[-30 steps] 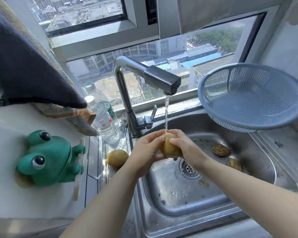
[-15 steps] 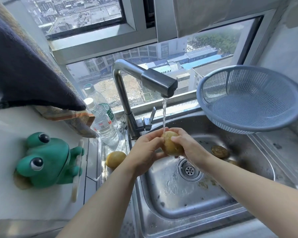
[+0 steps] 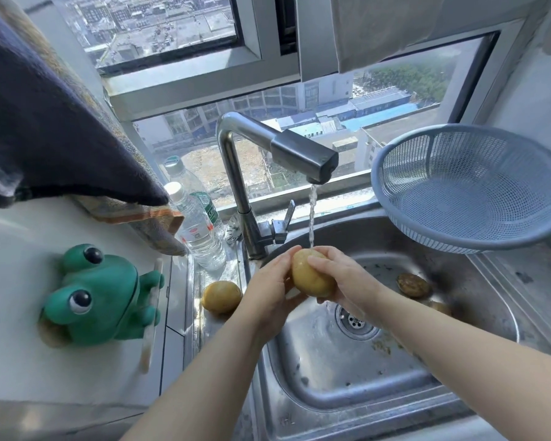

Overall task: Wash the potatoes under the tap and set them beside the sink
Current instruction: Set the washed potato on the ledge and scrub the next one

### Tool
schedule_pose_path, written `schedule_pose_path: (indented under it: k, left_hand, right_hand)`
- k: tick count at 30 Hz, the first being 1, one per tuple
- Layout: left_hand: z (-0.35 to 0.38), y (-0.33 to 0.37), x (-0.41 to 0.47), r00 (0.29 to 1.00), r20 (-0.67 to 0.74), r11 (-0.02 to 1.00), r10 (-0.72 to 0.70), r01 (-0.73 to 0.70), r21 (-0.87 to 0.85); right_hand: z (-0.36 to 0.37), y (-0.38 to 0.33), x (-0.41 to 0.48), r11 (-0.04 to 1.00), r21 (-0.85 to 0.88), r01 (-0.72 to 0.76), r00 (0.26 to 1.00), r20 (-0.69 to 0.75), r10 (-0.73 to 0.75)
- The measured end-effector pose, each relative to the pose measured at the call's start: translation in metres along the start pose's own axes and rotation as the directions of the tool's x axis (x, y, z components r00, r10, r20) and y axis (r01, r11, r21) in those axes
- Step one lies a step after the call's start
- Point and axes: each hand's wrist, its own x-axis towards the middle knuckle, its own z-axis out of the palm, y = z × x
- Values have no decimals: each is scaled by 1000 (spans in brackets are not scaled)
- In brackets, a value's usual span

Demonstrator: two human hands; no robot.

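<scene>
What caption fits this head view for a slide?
Left hand and right hand hold a potato under the tap; a second potato sits beside the sink; two more lie inside.

One head cam only, wide-angle, worn high and close over the sink (image 3: 331, 380), facing forward and down toward the window (image 3: 395, 100). Tap (image 3: 303, 155) lands mid-frame, sink basin lower right, green frog toy (image 3: 99, 297) lower left, straight edges visibly bowed.
</scene>
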Motion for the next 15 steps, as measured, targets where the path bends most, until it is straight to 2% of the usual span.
schedule_pose_path:
  k: [3, 5, 7, 10, 15]
  left_hand:
    - [-6, -7, 0, 1000, 2, 996, 9, -9, 93]
    - [-8, -5, 0, 1000, -6, 995, 14, -13, 94]
    - [-9, -1, -2, 1000, -4, 997, 13, -13, 76]
    - [-3, 4, -2, 1000, 28, 999, 10, -11, 42]
    - [15, 11, 0, 997, 69, 999, 26, -28, 33]
  right_hand:
    - [10, -5, 4, 966, 220, -137, 989, 80, 122]
    - [15, -8, 7, 892, 376, -250, 967, 150, 208]
    - [16, -13, 10, 824, 475, -310, 951, 160, 266]
    - [13, -18, 11, 763, 566, -313, 947, 119, 300]
    - [-2, -22, 7, 769, 566, -296, 947, 67, 315]
